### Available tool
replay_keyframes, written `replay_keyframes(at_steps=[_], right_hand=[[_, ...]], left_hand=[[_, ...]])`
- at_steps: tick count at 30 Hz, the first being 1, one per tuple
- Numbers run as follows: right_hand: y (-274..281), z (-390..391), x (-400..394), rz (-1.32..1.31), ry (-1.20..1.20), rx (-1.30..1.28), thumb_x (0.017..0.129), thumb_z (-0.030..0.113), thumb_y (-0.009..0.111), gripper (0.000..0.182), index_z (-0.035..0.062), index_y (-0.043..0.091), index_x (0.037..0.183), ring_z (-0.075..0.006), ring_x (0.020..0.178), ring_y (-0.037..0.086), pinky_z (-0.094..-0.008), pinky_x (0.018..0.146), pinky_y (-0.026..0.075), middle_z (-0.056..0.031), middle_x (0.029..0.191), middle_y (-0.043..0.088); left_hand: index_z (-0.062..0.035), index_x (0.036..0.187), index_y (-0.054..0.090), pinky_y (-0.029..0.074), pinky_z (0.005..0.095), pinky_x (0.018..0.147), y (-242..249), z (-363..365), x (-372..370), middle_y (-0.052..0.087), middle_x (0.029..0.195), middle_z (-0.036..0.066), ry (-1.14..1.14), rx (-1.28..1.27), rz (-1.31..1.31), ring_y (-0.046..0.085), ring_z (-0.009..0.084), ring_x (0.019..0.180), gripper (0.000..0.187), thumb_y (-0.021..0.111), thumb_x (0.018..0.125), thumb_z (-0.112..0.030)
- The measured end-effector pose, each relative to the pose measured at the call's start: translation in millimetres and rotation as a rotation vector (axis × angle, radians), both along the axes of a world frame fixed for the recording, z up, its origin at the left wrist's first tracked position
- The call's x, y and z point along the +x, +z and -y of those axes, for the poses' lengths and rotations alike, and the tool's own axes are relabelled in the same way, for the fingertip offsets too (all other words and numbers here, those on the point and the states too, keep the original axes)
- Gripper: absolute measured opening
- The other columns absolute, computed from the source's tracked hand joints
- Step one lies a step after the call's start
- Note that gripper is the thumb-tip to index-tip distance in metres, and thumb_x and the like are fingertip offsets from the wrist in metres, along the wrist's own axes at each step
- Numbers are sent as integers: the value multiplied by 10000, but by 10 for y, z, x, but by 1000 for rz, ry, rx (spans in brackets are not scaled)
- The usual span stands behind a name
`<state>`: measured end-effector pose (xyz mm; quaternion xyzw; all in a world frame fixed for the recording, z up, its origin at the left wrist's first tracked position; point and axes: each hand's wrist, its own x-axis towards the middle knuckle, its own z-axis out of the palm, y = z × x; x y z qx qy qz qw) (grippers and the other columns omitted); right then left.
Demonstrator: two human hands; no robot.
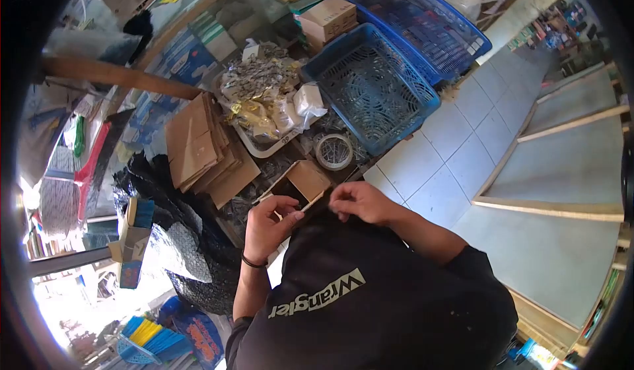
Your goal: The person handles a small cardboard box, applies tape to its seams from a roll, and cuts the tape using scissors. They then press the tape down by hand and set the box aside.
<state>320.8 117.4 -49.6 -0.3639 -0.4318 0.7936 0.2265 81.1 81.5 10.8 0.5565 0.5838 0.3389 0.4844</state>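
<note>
A small open cardboard box (309, 180) stands at the near edge of the work surface, in front of my body. My left hand (269, 225) is at the box's near left edge, thumb and fingers curled around that edge. My right hand (360, 201) is just right of the box, its fingers curled inward; whether anything small is between them cannot be made out. Beyond the box lies a roll of clear tape (334, 152). Left of it leans a stack of flattened cardboard pieces (198, 147).
A white tray (259, 151) holds small packaged items. Behind are an empty blue basket (413, 109) and another blue basket (477, 38), beside small cardboard boxes (328, 19). Black plastic (214, 254) hangs at left. Framed panels (535, 254) stand right, over white floor tiles (432, 172).
</note>
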Motion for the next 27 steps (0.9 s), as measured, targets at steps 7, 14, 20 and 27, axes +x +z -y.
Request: replay_keyframes(at_steps=[7,14,20,27], right_hand=[[-1532,-11,854,440,-928,-342,867,121,574,242,55,612,1097,-178,738,582,-321,651,505,-63,888,617],[-2017,-393,903,1404,-67,665,854,201,600,334,44,594,1148,-352,901,636,-444,805,508,-165,993,664],[-1766,-435,854,1298,-31,614,868,316,572,457,78,558,1258,-368,1110,565,-399,935,463,-188,1200,603],[-2050,-389,972,394,-574,19,868,233,612,539,-11,460,1323,-311,1126,572,-326,981,431,-172,1219,598]], left_hand=[[14,919,643,443,207,598,-146,181,-363,620,752,15,447,22,170,550,59,653,140,654,893,-123],[12,888,621,406,197,556,-308,393,-700,578,696,1,779,80,226,519,56,609,154,608,930,-135],[13,894,626,413,204,554,-497,577,-777,580,697,6,935,67,317,527,62,613,172,599,938,-151],[9,880,635,432,222,567,-940,630,-783,612,690,26,914,-81,131,548,66,618,209,609,924,-194]])
